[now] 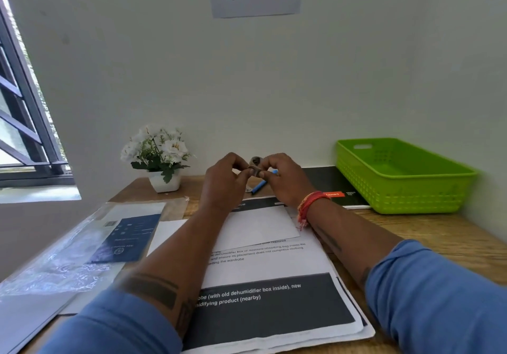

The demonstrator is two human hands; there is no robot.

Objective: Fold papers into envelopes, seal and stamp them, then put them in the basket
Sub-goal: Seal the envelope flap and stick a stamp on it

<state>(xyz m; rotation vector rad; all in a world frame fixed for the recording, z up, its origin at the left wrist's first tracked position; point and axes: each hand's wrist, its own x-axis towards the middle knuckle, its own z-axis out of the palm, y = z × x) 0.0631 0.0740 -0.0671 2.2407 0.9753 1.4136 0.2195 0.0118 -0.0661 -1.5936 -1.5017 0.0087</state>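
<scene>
My left hand and my right hand are raised together above the desk, and both pinch a small grey-brown stamp between fingertips and thumbs. Below them lies a white envelope on a stack of printed papers. The green plastic basket stands at the right against the wall, and nothing shows inside it.
A blue pen lies behind my hands. A dark booklet sits beside the basket. A clear plastic sleeve with a dark blue card lies at the left. A pot of white flowers stands at the back left.
</scene>
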